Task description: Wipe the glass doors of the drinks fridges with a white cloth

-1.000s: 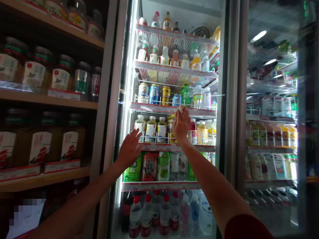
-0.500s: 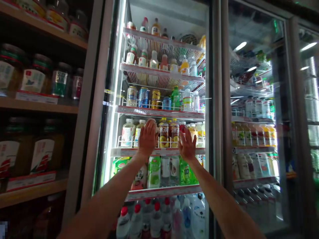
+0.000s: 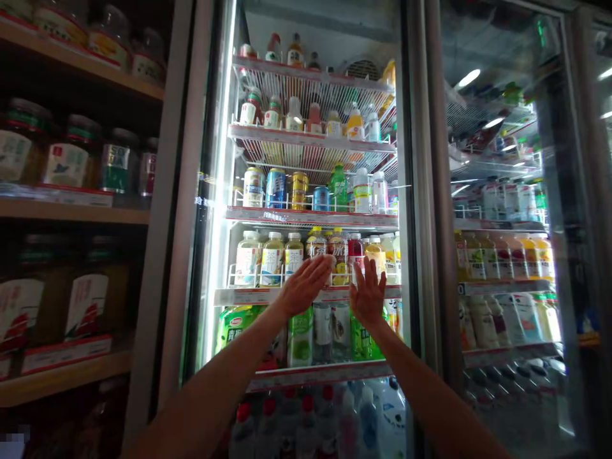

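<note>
Two bare hands, the left hand [image 3: 305,288] and the right hand [image 3: 367,294], are raised side by side in front of the glass pane [image 3: 310,224] of a lit drinks cabinet, near each other and apart. The relation that counts is how the pane stands to them: it lies straight ahead of both palms, its long axis upright, reaching well above the fingertips and well below the wrists. The left hand slants across that axis, fingers straight and laid together, pointing up and to its right; the right hand follows the axis more closely, fingers up and spread, with nothing seen in its grasp. A pale patch [image 3: 331,260] shows at the left fingertips, so the left hand is the nearer to it, but it is too small to identify, and whether the fingers are pinched on it cannot be told. Nor is it clear which palm touches the pane.

Beyond the left fingertips stand yellow-capped bottles [image 3: 339,245]; a red bottle [image 3: 356,247] is seen just above the right hand, and green packs [image 3: 359,347] show below it. Well to the right of the right hand runs a metal post [image 3: 433,223].
</note>
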A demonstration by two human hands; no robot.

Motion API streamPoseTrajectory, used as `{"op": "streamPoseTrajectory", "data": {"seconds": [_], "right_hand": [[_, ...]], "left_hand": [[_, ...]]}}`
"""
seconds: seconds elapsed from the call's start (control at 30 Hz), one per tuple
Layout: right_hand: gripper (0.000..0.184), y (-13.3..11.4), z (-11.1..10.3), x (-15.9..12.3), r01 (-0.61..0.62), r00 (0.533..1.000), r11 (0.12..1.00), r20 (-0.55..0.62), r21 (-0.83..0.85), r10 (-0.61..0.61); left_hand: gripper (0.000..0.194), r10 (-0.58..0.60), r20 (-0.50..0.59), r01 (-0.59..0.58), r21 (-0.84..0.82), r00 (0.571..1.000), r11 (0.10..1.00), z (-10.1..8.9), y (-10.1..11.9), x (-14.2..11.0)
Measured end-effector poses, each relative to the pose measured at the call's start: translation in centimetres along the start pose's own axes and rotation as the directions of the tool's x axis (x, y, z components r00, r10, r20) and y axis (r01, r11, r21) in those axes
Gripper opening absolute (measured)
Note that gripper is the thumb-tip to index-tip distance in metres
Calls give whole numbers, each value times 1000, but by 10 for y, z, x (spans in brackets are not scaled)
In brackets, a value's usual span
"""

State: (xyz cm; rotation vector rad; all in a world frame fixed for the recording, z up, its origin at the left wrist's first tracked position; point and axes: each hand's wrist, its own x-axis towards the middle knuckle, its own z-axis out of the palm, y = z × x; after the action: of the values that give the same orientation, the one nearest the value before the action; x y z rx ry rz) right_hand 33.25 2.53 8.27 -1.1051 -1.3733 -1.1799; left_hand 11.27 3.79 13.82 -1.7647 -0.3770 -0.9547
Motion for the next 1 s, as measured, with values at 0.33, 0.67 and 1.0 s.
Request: {"op": "streamPoseTrajectory", "data": {"seconds": [0.33, 0.67, 1.0], "right_hand": [[55, -1, 0, -1, 1, 1000, 1000, -2, -10, -1], [55, 27, -25, -24, -28, 992, 999, 120, -37, 32], [50, 36, -51, -76, 8, 967, 999, 254, -38, 2]], "left_hand": [[52, -189, -102, 189, -12, 977, 982, 4, -3, 10], [49, -349, -104, 348, -28, 931, 937, -3, 7, -25], [52, -172, 93, 177, -53, 981, 983, -2, 36, -65]]}}
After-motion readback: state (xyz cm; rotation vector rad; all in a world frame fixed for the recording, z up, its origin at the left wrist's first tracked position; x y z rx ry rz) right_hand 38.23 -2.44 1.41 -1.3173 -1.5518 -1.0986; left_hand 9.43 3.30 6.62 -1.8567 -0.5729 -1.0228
